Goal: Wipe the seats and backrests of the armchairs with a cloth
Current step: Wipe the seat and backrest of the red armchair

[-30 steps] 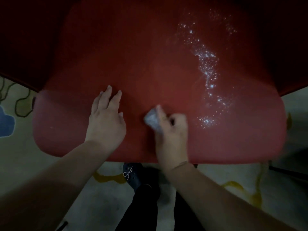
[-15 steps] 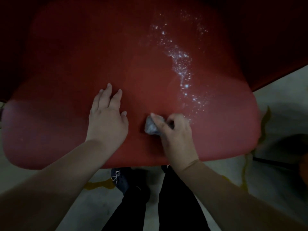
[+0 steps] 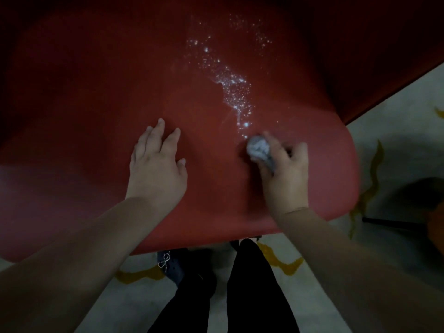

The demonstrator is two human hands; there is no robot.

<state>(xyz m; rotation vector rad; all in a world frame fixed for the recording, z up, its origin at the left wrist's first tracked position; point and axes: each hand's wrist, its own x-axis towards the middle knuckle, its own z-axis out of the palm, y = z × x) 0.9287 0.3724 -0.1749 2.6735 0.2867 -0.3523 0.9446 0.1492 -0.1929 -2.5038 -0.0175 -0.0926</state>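
Observation:
A red armchair seat (image 3: 101, 131) fills most of the head view, seen from above. A trail of glistening white droplets (image 3: 234, 92) runs down its middle right. My right hand (image 3: 286, 174) grips a small crumpled grey-white cloth (image 3: 258, 149) and presses it on the seat at the lower end of that trail; the hand is motion-blurred. My left hand (image 3: 156, 164) lies flat on the seat to the left, fingers spread, holding nothing.
The seat's front edge (image 3: 216, 236) is just above my legs in black trousers (image 3: 254, 284) and a dark shoe (image 3: 171, 266). Pale floor with yellow markings (image 3: 370, 183) lies right and below. A dark object (image 3: 418, 203) sits at the right edge.
My right hand with the cloth has slid right along the seat, reaching the lower end of the wet trail. The view has shifted right. My left hand stays flat.

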